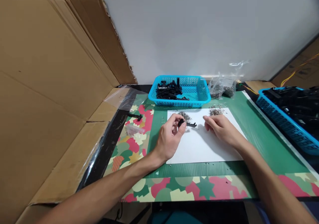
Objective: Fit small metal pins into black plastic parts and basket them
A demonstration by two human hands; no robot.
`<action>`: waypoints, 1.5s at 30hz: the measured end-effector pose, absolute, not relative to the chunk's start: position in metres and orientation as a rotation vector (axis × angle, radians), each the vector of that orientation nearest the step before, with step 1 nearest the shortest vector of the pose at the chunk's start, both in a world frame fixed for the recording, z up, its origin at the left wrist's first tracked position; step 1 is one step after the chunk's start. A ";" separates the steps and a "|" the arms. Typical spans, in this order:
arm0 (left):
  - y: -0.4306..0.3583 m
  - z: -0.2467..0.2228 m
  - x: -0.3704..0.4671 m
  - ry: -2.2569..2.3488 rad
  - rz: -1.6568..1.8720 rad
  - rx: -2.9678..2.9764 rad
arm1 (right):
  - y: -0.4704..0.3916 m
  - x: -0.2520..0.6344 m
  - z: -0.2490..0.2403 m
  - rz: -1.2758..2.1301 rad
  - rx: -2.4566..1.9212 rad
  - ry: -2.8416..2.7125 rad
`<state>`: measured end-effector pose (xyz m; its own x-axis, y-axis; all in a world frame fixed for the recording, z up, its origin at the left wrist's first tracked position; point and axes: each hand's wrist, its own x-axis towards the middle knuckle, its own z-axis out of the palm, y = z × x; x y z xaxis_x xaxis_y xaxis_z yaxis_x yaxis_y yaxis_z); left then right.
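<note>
My left hand (170, 136) pinches a black plastic part (191, 124) over a white sheet of paper (199, 151). The part's narrow end points right. My right hand (219, 127) is to the right of it, thumb and index finger pressed together; anything between them is too small to make out. A pile of small metal pieces (185, 116) is on the paper behind my left hand. A second pile (216, 110) lies behind my right hand.
A blue basket (179, 102) with several black parts stands at the back. Clear bags (225, 88) of metal pieces are beside it. Another blue basket (286, 122), full of black parts, stands right. One black part (136, 116) lies left, near a small plastic bag (134, 129).
</note>
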<state>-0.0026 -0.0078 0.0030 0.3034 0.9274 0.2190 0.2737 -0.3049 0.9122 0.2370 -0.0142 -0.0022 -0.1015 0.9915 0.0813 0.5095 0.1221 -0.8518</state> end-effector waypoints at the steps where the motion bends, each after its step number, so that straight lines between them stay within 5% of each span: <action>1: -0.007 0.004 -0.003 1.085 1.012 1.762 | -0.015 0.236 -0.001 0.865 -1.493 -1.740; 17: -0.008 0.005 -0.005 1.006 0.949 1.747 | -0.019 0.231 0.002 0.804 -1.489 -1.975; 25: -0.006 0.003 -0.009 0.981 0.897 1.764 | -0.011 0.258 0.004 0.595 -1.547 -1.488; 45: -0.014 0.010 -0.009 0.923 0.792 2.007 | -0.030 0.272 -0.001 0.555 -1.691 -1.555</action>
